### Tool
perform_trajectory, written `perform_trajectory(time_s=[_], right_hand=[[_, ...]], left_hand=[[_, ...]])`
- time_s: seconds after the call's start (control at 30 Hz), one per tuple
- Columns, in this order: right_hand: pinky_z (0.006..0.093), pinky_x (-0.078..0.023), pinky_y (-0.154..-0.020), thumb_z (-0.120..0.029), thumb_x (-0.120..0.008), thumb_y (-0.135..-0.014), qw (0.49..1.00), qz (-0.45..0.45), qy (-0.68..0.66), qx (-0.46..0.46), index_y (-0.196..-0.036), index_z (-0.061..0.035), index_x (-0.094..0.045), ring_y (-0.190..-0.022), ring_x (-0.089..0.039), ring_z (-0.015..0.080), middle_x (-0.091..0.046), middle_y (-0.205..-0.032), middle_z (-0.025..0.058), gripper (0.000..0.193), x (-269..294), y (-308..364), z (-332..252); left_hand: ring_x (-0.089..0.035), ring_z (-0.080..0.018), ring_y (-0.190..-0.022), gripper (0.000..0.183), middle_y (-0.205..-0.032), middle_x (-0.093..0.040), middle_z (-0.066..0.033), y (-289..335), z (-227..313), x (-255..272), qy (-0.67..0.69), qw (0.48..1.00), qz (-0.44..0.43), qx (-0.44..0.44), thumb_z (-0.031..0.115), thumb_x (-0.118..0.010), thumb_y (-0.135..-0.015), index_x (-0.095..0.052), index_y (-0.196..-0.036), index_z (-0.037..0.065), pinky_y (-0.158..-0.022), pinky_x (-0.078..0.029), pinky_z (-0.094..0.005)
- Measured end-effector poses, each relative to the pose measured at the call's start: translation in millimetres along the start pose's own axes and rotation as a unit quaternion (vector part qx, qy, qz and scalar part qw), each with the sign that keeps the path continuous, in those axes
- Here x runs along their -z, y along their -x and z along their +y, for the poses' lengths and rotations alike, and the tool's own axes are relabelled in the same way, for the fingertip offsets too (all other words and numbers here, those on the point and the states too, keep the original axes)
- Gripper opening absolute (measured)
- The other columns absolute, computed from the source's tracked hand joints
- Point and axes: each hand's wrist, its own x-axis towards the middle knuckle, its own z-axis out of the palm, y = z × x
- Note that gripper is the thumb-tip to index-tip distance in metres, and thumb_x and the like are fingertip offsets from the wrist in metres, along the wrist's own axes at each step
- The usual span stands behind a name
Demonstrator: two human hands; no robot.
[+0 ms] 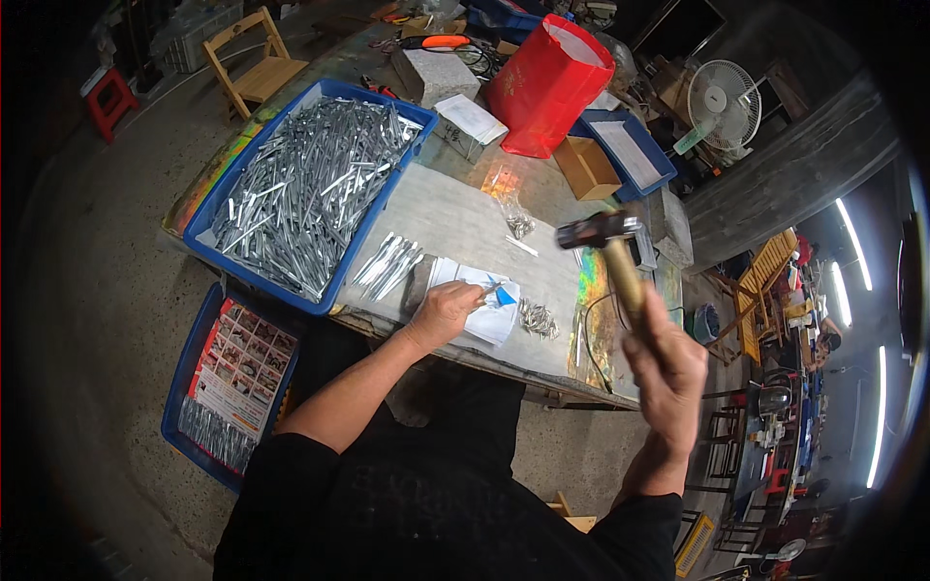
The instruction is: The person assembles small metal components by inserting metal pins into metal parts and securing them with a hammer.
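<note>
My right hand [670,368] grips a hammer [632,276] by its wooden handle, its dark metal head raised above the right part of the table. My left hand [448,312] is closed in a pinch over a folded white paper pad [492,329]; what its fingers hold is too small to make out. Just past the fingertips, a small blue piece [505,296] and a silvery bit rest on the pad. To the left of that hand lies a row of flat metal strips [388,265]. A heap of small metal parts [538,319] sits right of the pad.
A blue tray [334,308] heaped with metal strips stands at the table's left; a second blue tray [174,407] is below it. Farther back are a bag of small parts [520,225], a red bag [542,92], a cardboard box [586,169] and a fan [722,102].
</note>
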Motion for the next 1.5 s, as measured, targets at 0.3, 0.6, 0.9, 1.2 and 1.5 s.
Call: perform_trajectory(time_s=[0.3,0.6,0.9,1.2,1.5], right_hand=[[0.0244,-0.042,-0.056,0.002,-0.056,-0.07,0.993,-0.112,0.009,-0.04,-0.111,0.0005,-0.047,-0.057,-0.052,0.0135,-0.057,-0.069,0.0132,0.043,-39,13,28],[0.0255,-0.042,-0.073,0.005,-0.055,-0.067,0.989,0.132,-0.069,-0.021,-0.11,0.0057,-0.045,-0.081,-0.057,0.0181,-0.057,-0.094,0.018,0.044,15,8,-14],[0.0256,-0.042,-0.055,0.001,-0.057,-0.071,0.996,-0.074,-0.006,-0.04,-0.111,-0.0041,-0.048,-0.053,-0.051,0.0176,-0.053,-0.063,0.0172,0.041,-23,10,19],[0.0264,-0.043,-0.065,0.002,-0.055,-0.071,0.998,-0.046,0.025,-0.016,-0.113,0.0011,-0.045,-0.07,-0.057,0.0182,-0.057,-0.082,0.0182,0.042,-23,15,17],[0.0233,-0.04,-0.051,0.0,-0.055,-0.073,0.996,-0.016,-0.07,-0.062,-0.113,0.0003,-0.045,-0.051,-0.046,0.0095,-0.056,-0.066,0.0099,0.041,-32,26,34]], left_hand=[[-0.052,-0.0284,-0.061,0.005,-0.064,-0.052,-0.0125,3,1,-6,0.005,1.0,-0.02,0.002,-0.001,-0.053,-0.069,-0.05,-0.072,0.001,-0.052,-0.041,-0.0347],[-0.053,-0.0283,-0.061,0.004,-0.065,-0.053,-0.0128,-1,2,-3,0.009,1.0,0.002,0.007,0.001,-0.054,-0.07,-0.051,-0.073,0.001,-0.052,-0.041,-0.0343],[-0.053,-0.0283,-0.06,0.005,-0.063,-0.052,-0.0125,-2,3,-2,0.025,1.0,0.014,-0.009,-0.003,-0.05,-0.069,-0.05,-0.072,0.002,-0.052,-0.041,-0.0345],[-0.053,-0.0281,-0.06,0.005,-0.064,-0.052,-0.0124,1,1,-3,0.001,1.0,0.012,-0.011,-0.003,-0.052,-0.069,-0.051,-0.072,0.001,-0.052,-0.042,-0.0341],[-0.054,-0.0288,-0.062,0.008,-0.068,-0.054,-0.0134,2,-1,0,0.001,1.0,-0.011,0.013,0.0,-0.054,-0.069,-0.052,-0.076,0.001,-0.053,-0.042,-0.0343]])
